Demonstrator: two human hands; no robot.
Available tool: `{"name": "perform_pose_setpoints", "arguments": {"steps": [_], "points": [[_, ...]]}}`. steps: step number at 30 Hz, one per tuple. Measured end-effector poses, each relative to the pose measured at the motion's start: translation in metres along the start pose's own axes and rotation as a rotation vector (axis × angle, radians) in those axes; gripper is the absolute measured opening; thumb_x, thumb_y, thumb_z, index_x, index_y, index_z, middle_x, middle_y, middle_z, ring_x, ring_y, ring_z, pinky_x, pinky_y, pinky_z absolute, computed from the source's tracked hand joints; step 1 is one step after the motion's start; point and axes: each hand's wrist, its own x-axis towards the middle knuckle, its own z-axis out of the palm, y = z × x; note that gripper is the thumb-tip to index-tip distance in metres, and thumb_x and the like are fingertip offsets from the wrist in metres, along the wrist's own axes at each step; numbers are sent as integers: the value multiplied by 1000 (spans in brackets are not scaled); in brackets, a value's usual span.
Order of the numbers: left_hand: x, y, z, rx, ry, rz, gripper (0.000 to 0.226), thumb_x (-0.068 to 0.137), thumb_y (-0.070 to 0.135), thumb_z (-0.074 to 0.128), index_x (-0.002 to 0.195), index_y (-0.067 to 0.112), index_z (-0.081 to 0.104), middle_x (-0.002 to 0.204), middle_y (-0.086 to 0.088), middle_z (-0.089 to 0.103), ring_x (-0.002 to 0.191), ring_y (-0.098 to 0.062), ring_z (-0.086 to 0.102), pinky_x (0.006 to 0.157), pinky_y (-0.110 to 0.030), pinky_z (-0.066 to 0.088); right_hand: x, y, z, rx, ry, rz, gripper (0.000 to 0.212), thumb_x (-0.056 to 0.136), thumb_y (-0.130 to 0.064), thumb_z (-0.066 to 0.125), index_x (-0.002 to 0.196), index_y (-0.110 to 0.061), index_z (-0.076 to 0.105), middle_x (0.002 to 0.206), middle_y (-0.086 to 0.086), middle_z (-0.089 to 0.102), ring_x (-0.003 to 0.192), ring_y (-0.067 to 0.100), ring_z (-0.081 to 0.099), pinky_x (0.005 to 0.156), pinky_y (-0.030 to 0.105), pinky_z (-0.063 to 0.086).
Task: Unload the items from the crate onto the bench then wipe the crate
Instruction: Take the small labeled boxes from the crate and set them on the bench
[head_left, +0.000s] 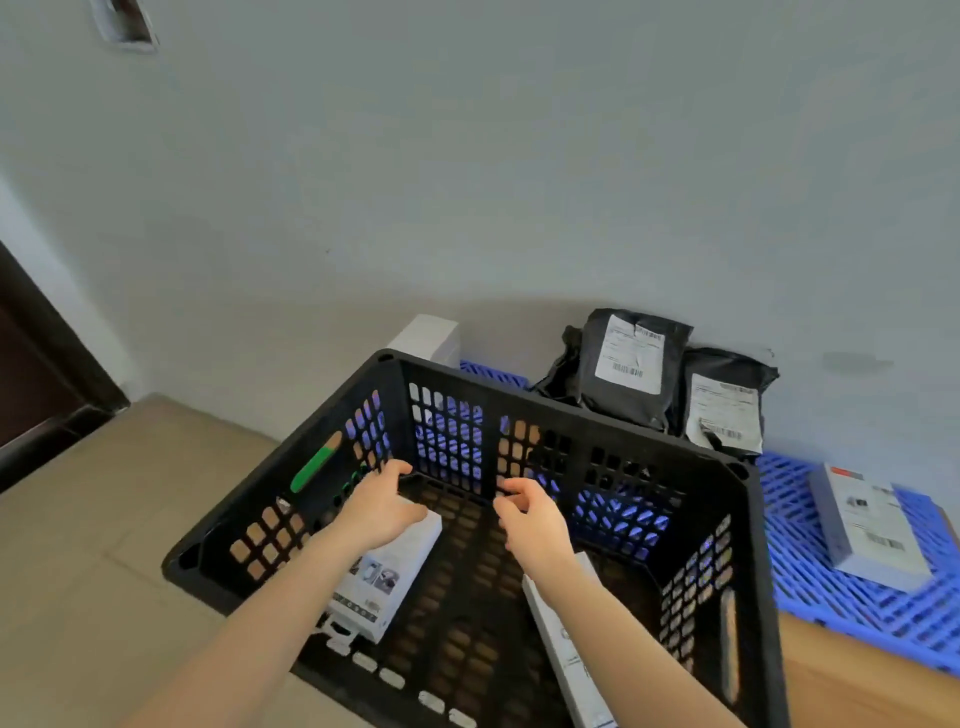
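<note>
A black perforated crate (566, 410) stands on the floor in front of me. Both my hands are inside it. My left hand (382, 506) lies on the far end of a white product box (387, 582) with its fingers curled over the box's edge. My right hand (530, 517) hovers above the crate floor, fingers loosely curled, holding nothing. A long narrow white box (566, 649) lies under my right forearm. On the blue slatted bench (810, 561) beyond lie two black mailer bags (628, 364) (724, 405), a grey-white box (872, 530) and a white box (428, 338).
A pale wall rises right behind the bench. A dark door frame (47, 364) stands at the left. Beige floor tiles (104, 545) spread left of the crate. A green strip (314, 462) marks the crate's left wall.
</note>
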Motion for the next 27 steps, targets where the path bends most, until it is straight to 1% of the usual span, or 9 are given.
{"name": "perform_pose_setpoints", "arguments": {"steps": [5,9,12,14,18,21,24,26,27], "points": [[46,-39,8,115,-217,-63,78,92,42,62,154,22,18,156,-16,25,138,-33,36,107,-38,38,37,17,68,-87,-75,162,44,96,-28,53,138,-24,42,109,0,58,94,14,56,82,30,49],[66,-61,24,268,-336,-124,80,92,38,60,154,24,12,155,-17,22,135,-36,38,107,-41,42,57,33,106,-189,-149,268,54,96,-31,53,145,-25,31,131,5,55,112,22,56,96,39,50],[73,-75,38,336,-389,-187,78,91,33,62,152,27,14,149,-15,21,123,-35,48,98,-40,49,63,42,127,-140,-213,383,59,96,-29,53,146,-31,24,137,5,50,106,22,57,79,35,55],[75,-81,45,348,-416,-219,84,88,32,65,151,29,9,150,-15,17,124,-35,48,97,-39,50,66,46,136,-142,-225,446,63,95,-29,54,147,-34,18,142,6,45,111,25,55,78,35,54],[79,-80,52,368,-429,-232,103,80,34,74,150,36,-2,143,-16,30,120,-34,49,93,-42,52,67,57,149,-175,-211,450,78,92,-25,57,148,-39,4,141,8,47,103,21,55,82,34,54],[80,-81,50,348,-431,-191,108,78,36,75,150,37,-5,134,-16,47,116,-32,55,95,-46,52,66,63,154,-133,-205,468,94,86,-24,62,149,-39,-6,139,7,49,96,17,54,72,28,51],[81,-81,44,306,-451,-128,108,81,23,72,151,34,-9,125,-13,56,108,-29,60,92,-45,54,65,66,151,-73,-144,551,88,83,-22,68,150,-30,11,129,6,56,86,13,57,58,25,53],[81,-78,40,274,-487,-92,111,80,18,73,152,32,-11,124,-13,58,107,-27,60,93,-44,54,67,67,145,-7,-158,600,57,83,-15,68,133,-24,44,118,4,61,90,17,62,70,35,60],[80,-75,38,256,-500,-83,115,80,17,74,153,32,-14,127,-13,57,109,-27,60,93,-44,54,67,67,139,56,-165,618,46,82,-10,68,123,-21,51,116,4,62,93,19,63,75,40,60]]}}
